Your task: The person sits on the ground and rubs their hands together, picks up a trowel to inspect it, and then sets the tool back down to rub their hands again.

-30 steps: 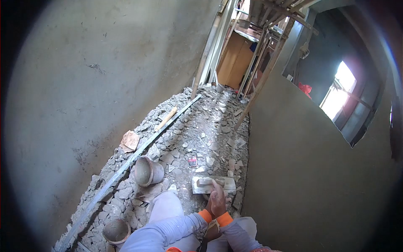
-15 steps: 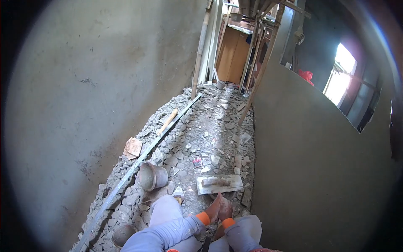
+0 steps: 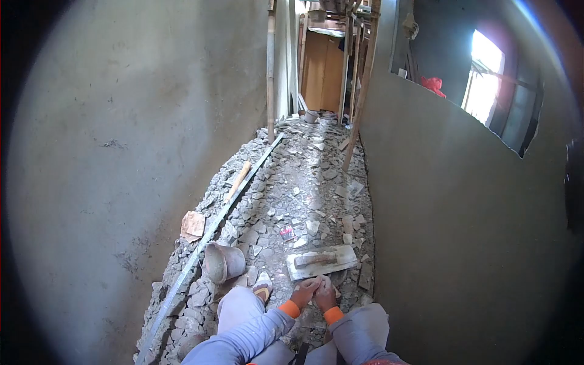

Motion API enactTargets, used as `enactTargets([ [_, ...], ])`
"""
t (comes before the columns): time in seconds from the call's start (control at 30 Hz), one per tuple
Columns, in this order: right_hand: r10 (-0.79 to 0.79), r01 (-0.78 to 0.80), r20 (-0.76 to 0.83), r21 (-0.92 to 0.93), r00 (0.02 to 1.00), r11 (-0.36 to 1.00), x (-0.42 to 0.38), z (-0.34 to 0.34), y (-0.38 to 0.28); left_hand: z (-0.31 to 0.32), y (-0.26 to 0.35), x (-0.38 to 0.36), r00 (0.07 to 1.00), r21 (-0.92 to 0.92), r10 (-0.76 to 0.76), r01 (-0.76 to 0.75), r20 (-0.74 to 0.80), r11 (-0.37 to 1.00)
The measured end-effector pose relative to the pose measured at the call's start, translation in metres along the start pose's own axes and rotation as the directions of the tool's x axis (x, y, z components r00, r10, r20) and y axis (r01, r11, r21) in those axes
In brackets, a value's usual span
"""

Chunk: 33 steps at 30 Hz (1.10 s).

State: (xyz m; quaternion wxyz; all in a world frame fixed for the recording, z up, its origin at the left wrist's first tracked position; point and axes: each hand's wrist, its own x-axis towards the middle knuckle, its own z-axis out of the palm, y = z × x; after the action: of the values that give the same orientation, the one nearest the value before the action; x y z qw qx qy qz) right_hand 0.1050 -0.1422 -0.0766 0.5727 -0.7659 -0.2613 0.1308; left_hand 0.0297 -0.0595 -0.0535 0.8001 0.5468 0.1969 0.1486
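My left hand (image 3: 304, 294) and my right hand (image 3: 325, 294) meet in front of my knees, their bent fingers drawn together at the tips. Anything between the fingertips is too small to make out. Just beyond them lies a plastering float (image 3: 340, 258), its flat board pale with dried mortar and its handle facing up. To the left, a mortar-stained bucket (image 3: 234, 261) rests tipped on its side. A small red packet (image 3: 286, 233) lies on the rubble past the float.
Broken rubble (image 3: 304, 201) covers the narrow floor between two plastered walls. A long metal straightedge (image 3: 213, 226) runs along the left, near a wooden handle (image 3: 238, 181) and a brown scrap (image 3: 193, 225). Bamboo poles (image 3: 363, 85) stand ahead. My sandalled foot (image 3: 263, 287) is beside the bucket.
My hands have shifted from one pressed upright against the other to fingertips meeting below the float. The view has turned slightly; the float and bucket stay on the rubble.
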Motion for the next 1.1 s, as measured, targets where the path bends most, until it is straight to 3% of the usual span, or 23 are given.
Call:
enactTargets([
  [0.1, -0.023, 0.023, 0.017, -0.033, 1.000, 0.999, -0.002, -0.005, -0.001, -0.001, -0.005, 0.003, 0.998, -0.039, -0.051, 0.053, 0.043, 0.998],
  [0.2, -0.009, 0.011, 0.059, -0.048, 0.998, 0.999, 0.000, -0.005, -0.007, 0.015, 0.017, -0.010, 0.989, -0.115, -0.108, 0.096, -0.103, 0.989],
  [0.37, 0.042, -0.027, 0.155, -0.094, 0.987, 0.995, 0.007, -0.001, 0.003, 0.003, 0.006, -0.002, 0.991, -0.060, -0.082, 0.075, -0.111, 0.995],
  [0.57, -0.054, 0.046, 0.250, 0.037, 0.967, 0.998, 0.012, 0.003, 0.005, -0.001, 0.003, 0.002, 0.984, -0.077, -0.084, 0.073, -0.157, 0.994],
  [0.67, 0.071, -0.119, 0.337, 0.124, 0.939, 0.985, 0.009, -0.003, -0.010, -0.002, 0.005, 0.001, 0.984, -0.053, -0.107, 0.100, -0.143, 0.994],
  [0.77, -0.041, 0.008, 0.306, 0.110, 0.951, 0.994, 0.004, -0.005, -0.018, 0.000, 0.016, -0.004, 0.983, -0.032, -0.117, 0.114, -0.140, 0.993],
  [0.87, -0.225, 0.238, 0.304, -0.006, 0.926, 0.971, 0.008, -0.003, -0.010, -0.004, 0.007, 0.000, 0.983, -0.018, -0.082, 0.080, -0.166, 0.997],
  [0.97, -0.161, 0.149, 0.318, 0.063, 0.934, 0.987, 0.007, -0.002, -0.008, -0.009, -0.005, 0.005, 0.984, 0.015, -0.049, 0.052, -0.174, 0.999],
  [1.1, -0.201, 0.220, 0.302, -0.030, 0.932, 0.975, 0.007, -0.002, -0.012, 0.002, 0.007, -0.004, 0.974, -0.102, -0.045, 0.023, -0.221, 0.995],
])
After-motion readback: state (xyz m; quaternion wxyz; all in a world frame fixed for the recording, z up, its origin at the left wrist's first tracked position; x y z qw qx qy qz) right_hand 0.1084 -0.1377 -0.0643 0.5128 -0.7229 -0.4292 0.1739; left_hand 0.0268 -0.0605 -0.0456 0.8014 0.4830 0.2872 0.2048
